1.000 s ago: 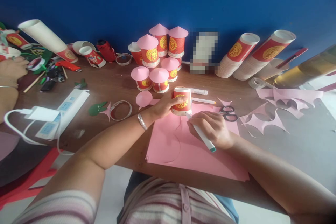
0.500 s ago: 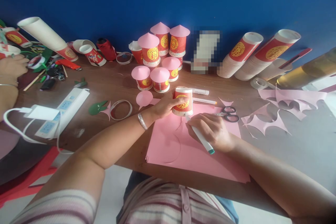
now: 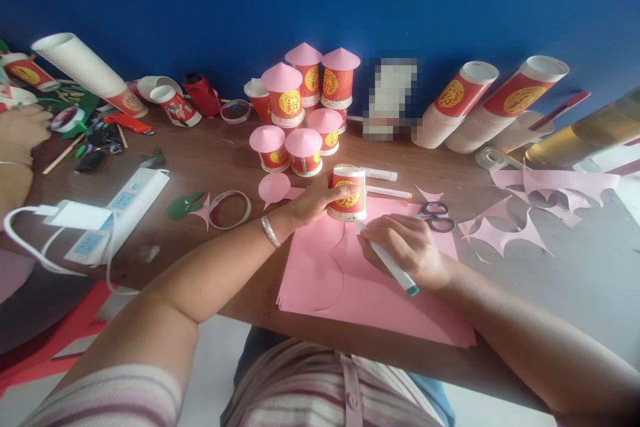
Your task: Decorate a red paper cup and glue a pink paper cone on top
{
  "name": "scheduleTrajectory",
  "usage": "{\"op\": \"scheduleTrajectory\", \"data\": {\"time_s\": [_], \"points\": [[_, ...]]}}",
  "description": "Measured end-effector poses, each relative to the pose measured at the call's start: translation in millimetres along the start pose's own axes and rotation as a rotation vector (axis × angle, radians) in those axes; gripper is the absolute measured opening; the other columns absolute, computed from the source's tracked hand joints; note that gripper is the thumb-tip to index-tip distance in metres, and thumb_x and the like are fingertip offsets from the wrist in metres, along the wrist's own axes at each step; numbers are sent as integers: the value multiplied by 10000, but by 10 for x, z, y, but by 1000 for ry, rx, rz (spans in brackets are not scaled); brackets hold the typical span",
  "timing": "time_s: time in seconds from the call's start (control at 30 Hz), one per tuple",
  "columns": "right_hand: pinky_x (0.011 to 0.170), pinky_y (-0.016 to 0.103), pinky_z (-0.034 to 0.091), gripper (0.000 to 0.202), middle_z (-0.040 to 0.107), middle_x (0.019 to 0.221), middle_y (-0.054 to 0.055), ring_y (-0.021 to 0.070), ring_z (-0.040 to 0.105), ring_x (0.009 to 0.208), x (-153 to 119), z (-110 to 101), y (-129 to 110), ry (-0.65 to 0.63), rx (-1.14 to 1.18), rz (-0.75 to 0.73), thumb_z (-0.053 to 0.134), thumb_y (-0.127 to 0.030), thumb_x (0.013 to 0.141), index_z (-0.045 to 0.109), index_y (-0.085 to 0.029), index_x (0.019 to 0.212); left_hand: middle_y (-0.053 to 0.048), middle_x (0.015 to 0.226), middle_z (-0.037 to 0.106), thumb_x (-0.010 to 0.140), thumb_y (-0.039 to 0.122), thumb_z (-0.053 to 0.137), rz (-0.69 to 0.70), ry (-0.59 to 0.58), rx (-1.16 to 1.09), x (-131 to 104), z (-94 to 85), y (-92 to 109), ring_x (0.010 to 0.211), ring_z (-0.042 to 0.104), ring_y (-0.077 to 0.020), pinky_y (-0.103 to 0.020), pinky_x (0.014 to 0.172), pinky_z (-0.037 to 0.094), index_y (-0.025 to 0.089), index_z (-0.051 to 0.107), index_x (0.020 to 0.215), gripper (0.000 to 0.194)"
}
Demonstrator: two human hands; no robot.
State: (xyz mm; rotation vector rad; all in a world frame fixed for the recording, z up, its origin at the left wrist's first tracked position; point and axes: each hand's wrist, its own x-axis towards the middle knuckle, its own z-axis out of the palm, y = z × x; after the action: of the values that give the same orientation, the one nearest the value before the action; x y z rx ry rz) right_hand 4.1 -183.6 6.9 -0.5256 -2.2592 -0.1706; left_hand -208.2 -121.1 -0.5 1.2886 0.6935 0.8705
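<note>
My left hand (image 3: 319,202) is closed around a red and white paper cup (image 3: 347,188) with a gold emblem, its thumb across the front. The cup is held over the far edge of a stack of pink paper (image 3: 320,273). In my right hand (image 3: 407,247) is a white marker (image 3: 393,263) with a green end, its tip at the white lower band of the cup. A curved line is visible on the pink paper. Black-handled scissors (image 3: 437,215) lie just beyond my right hand, partly hidden. Two more markers (image 3: 389,192) lie behind the cup.
Several small cups with pink cone roofs (image 3: 304,143) stand at the back. Tall cup stacks (image 3: 453,107) lean by the blue wall. Pink scraps (image 3: 505,230) lie right; a power strip (image 3: 120,213) and another person's hand (image 3: 23,130) are left.
My right hand and the marker have shifted slightly to the right along the cup's lower band. My left hand keeps the cup in nearly the same place.
</note>
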Motion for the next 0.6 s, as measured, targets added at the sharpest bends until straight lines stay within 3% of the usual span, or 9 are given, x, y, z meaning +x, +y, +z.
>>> {"op": "scheduleTrajectory", "data": {"time_s": [0.37, 0.6], "points": [[561, 261, 502, 212, 641, 722, -38, 119, 603, 615, -25, 34, 24, -22, -48, -33, 638, -18, 953, 560, -203, 1023, 14, 787, 497, 852, 532, 791, 44, 7, 28, -3, 12, 41, 725, 460, -124, -269, 671, 453, 196, 511, 779, 443], [533, 271, 478, 207, 641, 710, -29, 128, 586, 594, -41, 45, 50, 2, -69, -23, 647, -11, 933, 577, -193, 1003, -8, 851, 568, 882, 519, 764, 20, -15, -4, -3, -22, -24, 784, 526, -145, -285, 715, 463, 190, 543, 871, 397]]}}
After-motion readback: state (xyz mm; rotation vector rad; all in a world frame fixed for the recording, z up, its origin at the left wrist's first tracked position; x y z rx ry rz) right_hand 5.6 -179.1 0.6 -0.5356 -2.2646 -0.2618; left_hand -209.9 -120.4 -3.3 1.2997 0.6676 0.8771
